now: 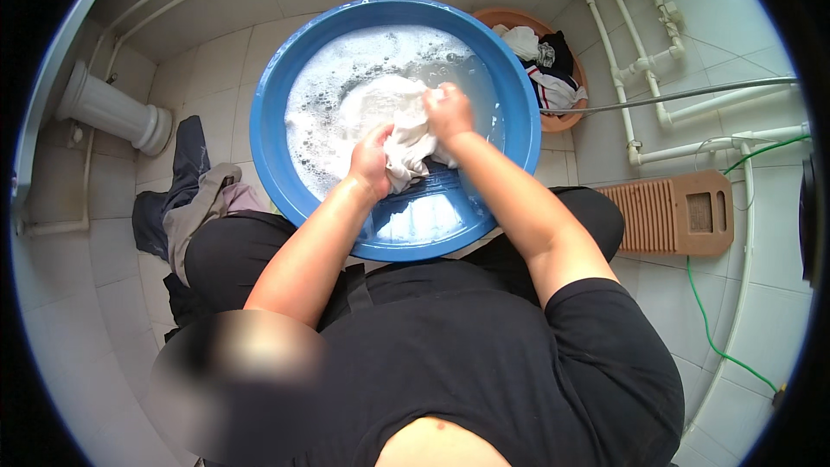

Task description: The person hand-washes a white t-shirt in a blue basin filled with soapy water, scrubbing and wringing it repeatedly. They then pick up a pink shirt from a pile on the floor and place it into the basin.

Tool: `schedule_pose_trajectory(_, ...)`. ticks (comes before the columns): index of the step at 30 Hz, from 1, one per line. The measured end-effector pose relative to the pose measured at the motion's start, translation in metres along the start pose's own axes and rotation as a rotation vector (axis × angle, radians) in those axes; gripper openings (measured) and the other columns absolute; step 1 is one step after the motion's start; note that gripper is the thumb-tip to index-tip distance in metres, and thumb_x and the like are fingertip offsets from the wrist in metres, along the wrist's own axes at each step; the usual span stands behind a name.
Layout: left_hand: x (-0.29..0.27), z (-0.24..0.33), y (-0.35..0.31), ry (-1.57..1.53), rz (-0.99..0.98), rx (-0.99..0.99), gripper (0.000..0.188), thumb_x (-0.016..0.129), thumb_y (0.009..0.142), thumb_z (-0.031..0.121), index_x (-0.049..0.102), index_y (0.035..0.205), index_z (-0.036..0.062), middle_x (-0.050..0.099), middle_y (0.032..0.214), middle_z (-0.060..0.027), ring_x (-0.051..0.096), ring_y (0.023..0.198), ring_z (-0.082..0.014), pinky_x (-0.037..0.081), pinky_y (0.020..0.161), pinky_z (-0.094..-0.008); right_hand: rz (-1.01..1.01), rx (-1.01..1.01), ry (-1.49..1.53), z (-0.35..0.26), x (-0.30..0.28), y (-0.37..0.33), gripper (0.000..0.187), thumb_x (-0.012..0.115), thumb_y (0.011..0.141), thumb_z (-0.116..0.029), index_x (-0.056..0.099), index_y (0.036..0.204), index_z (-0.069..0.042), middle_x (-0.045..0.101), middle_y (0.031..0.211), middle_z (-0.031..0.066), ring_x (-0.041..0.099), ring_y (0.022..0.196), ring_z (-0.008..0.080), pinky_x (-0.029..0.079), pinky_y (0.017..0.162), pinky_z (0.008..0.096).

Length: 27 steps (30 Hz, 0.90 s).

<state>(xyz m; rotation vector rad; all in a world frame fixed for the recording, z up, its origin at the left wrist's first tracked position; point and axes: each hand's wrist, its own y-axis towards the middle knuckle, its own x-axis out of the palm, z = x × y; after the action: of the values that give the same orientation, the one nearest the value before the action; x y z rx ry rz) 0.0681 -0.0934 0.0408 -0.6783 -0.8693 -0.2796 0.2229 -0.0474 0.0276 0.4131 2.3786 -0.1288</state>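
Note:
A large round blue washtub (pixel 270 143) stands between my knees, holding foamy water (pixel 322 82). Bunched across its near half is a wet white cloth garment (pixel 406 134), partly sunk in the suds. My left hand (pixel 372 163) grips the near left side of the cloth, thumb up along it. At the cloth's right edge, my right hand (pixel 450 112) is closed in a fist on a fold of it. Below the hands, the tub's near inner wall shows ridges, with some dark patch under the cloth that I cannot make out.
Behind the tub at right, an orange-brown basin (pixel 553 124) holds several clothes. A brown washboard (pixel 670 214) lies right of my knee. Dark and beige clothes (pixel 194 195) lie on the tiles at left, near a white pedestal (pixel 117 108). A grey hose (pixel 666 97) reaches the tub; white pipes line the walls.

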Motion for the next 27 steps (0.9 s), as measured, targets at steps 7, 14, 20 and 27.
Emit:
schedule_pose_trajectory(7,-0.023,0.011,0.018,-0.262,0.113,0.116,0.048,0.045,0.092,0.022,0.021,0.134,0.0129,0.041,0.126,-0.0194,0.05,0.109,-0.0369,0.047,0.084,-0.0547,-0.588,0.012,-0.037,0.063,-0.025,0.018,0.055,0.057,0.078,-0.052,0.063,0.099,-0.001,0.064,0.096,0.0174,0.061,0.092,0.0295,0.046,0.078,0.0367)
schedule_pose_trajectory(14,-0.004,0.01,0.012,-0.062,0.244,0.291,0.061,0.051,0.089,0.015,0.014,0.138,0.0153,0.038,0.129,-0.0178,0.048,0.111,-0.035,0.047,0.084,-0.0538,-0.003,-0.463,-0.234,0.003,-0.029,-0.012,0.032,0.061,0.077,-0.035,0.065,0.086,-0.004,0.058,0.1,0.012,0.058,0.086,0.0289,0.047,0.078,0.0369)
schedule_pose_trajectory(20,-0.02,0.007,0.012,-0.105,0.042,0.128,0.037,0.035,0.095,0.035,0.053,0.105,0.0049,0.059,0.1,-0.0126,0.057,0.091,-0.0265,0.048,0.078,-0.04,-0.29,-0.863,0.246,-0.079,-0.014,-0.094,0.029,0.066,0.074,-0.029,0.058,0.088,-0.006,0.059,0.096,0.0088,0.059,0.086,0.0264,0.047,0.075,0.0354)
schedule_pose_trajectory(27,0.009,0.005,-0.003,-0.037,0.142,0.021,0.038,0.035,0.091,0.037,0.054,0.103,0.007,0.059,0.095,-0.0098,0.058,0.085,-0.0228,0.049,0.071,-0.0382,-0.063,-0.346,0.145,-0.057,0.0,-0.044,0.028,0.061,0.073,-0.032,0.059,0.065,-0.006,0.059,0.067,0.0154,0.057,0.06,0.0342,0.047,0.055,0.0394)
